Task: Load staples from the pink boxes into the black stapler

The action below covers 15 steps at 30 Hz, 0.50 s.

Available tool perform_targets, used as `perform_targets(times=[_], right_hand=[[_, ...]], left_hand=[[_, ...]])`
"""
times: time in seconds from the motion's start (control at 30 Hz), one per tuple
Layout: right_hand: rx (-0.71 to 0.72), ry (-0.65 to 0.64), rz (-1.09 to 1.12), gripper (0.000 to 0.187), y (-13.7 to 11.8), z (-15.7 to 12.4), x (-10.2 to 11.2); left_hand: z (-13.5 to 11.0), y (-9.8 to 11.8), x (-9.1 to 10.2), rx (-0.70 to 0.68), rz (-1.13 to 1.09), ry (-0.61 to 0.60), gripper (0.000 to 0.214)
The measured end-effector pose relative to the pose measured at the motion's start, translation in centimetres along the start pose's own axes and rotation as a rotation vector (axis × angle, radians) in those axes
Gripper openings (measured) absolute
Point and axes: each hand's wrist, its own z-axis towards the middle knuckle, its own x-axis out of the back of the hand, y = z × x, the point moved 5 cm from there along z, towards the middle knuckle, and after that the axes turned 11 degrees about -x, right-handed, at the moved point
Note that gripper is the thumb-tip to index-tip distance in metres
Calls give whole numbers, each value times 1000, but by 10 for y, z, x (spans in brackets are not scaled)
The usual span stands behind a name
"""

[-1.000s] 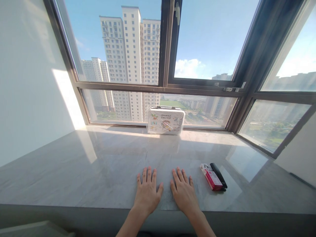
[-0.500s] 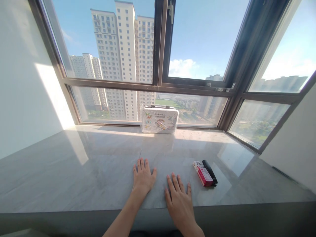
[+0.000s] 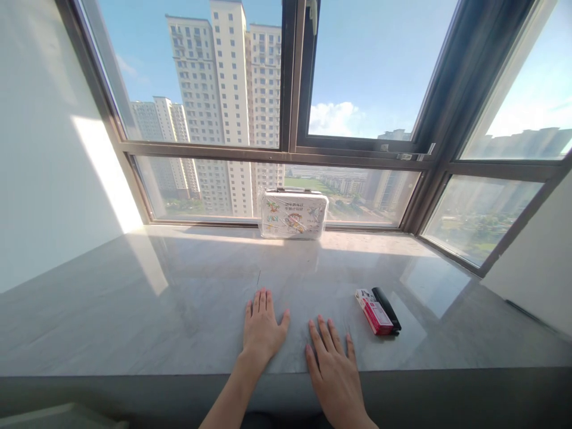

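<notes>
My left hand (image 3: 264, 329) lies palm down on the marble sill (image 3: 111, 322), its fingers stretched out and holding nothing. To its right, a little closer to the front edge, my right hand (image 3: 334, 366) rests flat with fingers spread and nothing in it. A black stapler (image 3: 386, 310) lies to the right of my right hand, against a small pink and white box (image 3: 375, 313). Just past my left fingertips is a thin dark line (image 3: 258, 277) on the stone; whether it is an object or a mark I cannot tell.
A white case with cartoon prints (image 3: 294, 215), wrapped in clear plastic, stands upright against the window at the back. Dark window frames (image 3: 277, 156) border the sill. White walls (image 3: 36, 179) rise at both sides. A pale object (image 3: 62, 417) shows at the lower left.
The whole view has shifted slightly, so things appear a little further right. Both hands stay flat on the sill; my left fingers look a bit closer together.
</notes>
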Motion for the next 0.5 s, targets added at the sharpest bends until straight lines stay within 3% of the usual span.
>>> perform_targets(times=[0.3,0.5], right_hand=[[5,-64,4,58,2,9,-7],[47,-106,13,59,1,34,-8]], left_hand=[[-39,13,10,-60,-1,-27,77],[-36,9,8,-85,0,-65,77]])
